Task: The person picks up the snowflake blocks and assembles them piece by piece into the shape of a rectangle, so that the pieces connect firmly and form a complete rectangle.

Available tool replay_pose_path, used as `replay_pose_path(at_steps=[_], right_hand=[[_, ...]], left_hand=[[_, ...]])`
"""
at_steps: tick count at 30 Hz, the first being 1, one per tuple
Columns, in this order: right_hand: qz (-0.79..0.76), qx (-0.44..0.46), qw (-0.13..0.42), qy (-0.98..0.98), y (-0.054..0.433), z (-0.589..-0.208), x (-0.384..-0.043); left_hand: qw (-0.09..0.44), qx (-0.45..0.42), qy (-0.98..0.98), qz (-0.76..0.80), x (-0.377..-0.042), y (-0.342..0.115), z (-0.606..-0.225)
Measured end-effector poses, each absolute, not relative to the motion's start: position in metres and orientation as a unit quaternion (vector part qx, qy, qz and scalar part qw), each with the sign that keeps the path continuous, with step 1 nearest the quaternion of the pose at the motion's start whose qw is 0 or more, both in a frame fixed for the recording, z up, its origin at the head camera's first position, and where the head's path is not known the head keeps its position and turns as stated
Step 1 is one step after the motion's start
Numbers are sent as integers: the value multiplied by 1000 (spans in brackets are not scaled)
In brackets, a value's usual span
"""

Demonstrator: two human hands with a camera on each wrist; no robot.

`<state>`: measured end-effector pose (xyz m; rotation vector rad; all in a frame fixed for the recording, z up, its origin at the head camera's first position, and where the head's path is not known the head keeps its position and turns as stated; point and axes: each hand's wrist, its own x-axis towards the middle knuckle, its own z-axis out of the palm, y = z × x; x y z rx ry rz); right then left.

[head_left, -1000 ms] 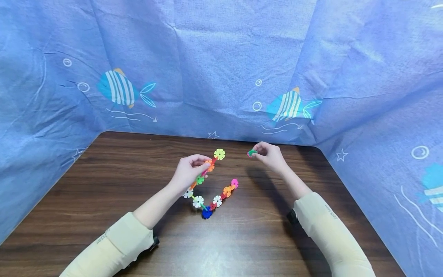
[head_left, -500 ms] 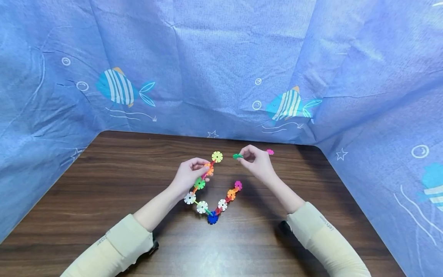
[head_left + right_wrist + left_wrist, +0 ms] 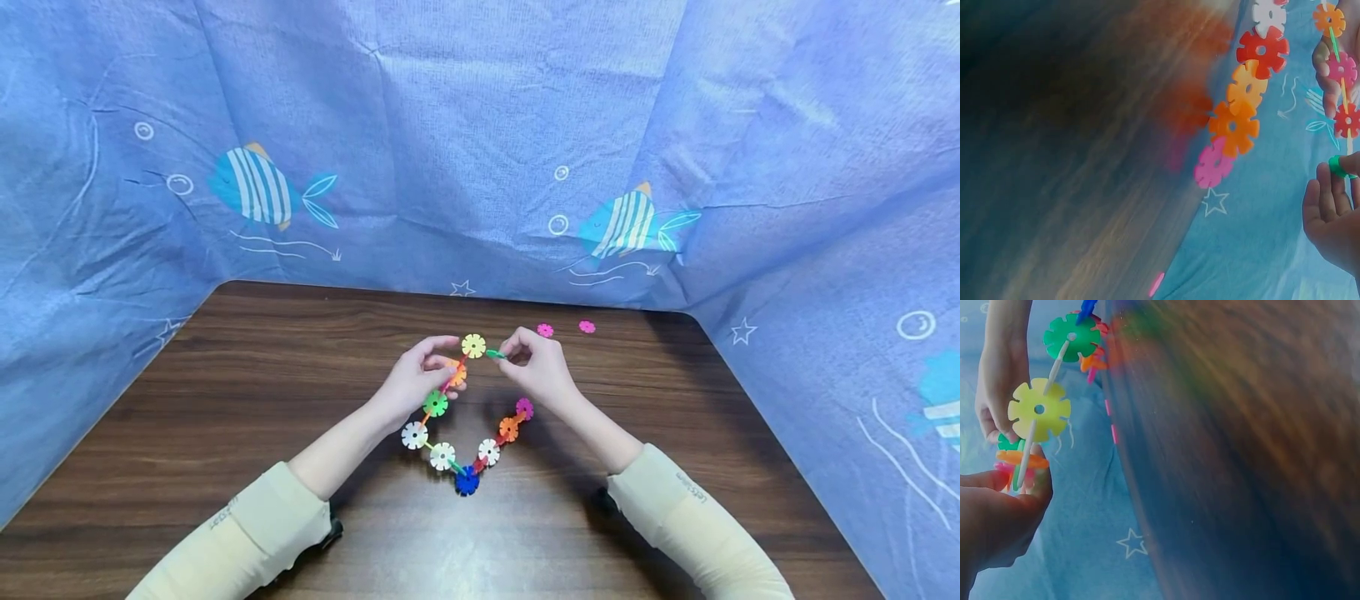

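A chain of slotted flower-shaped plastic discs hangs in a U above the table. Its upper left end has a yellow disc [image 3: 473, 346], its bottom a blue disc [image 3: 467, 481], and its free right end a magenta disc [image 3: 524, 408]. My left hand [image 3: 408, 379] pinches the chain at an orange disc [image 3: 457, 374] just below the yellow one. Between thumb and fingers, my right hand [image 3: 542, 367] holds a green disc [image 3: 495, 354] edge-on beside the yellow disc. Whether those two discs touch, I cannot tell. In the right wrist view, fingers partly cover the green disc [image 3: 1335, 165].
Two loose pink discs, one nearer [image 3: 545, 331] and one farther right [image 3: 587, 327], lie near the back of the brown wooden table [image 3: 300, 358]. A blue fish-print curtain [image 3: 480, 167] stands behind the table and along its sides.
My right hand has moved left with the green disc, up to the yellow disc, uncovering both loose pink discs. The chain's lower part has swung slightly right and nearer; my left hand keeps its grip.
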<state>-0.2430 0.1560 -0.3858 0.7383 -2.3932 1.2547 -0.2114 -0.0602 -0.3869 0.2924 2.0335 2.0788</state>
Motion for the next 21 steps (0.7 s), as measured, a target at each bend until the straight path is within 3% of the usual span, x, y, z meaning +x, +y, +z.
replay_pose_path(at_steps=[21], right_hand=[[408, 276, 165, -855, 153, -386, -242]], left_hand=[[113, 136, 725, 666, -212, -59, -388]])
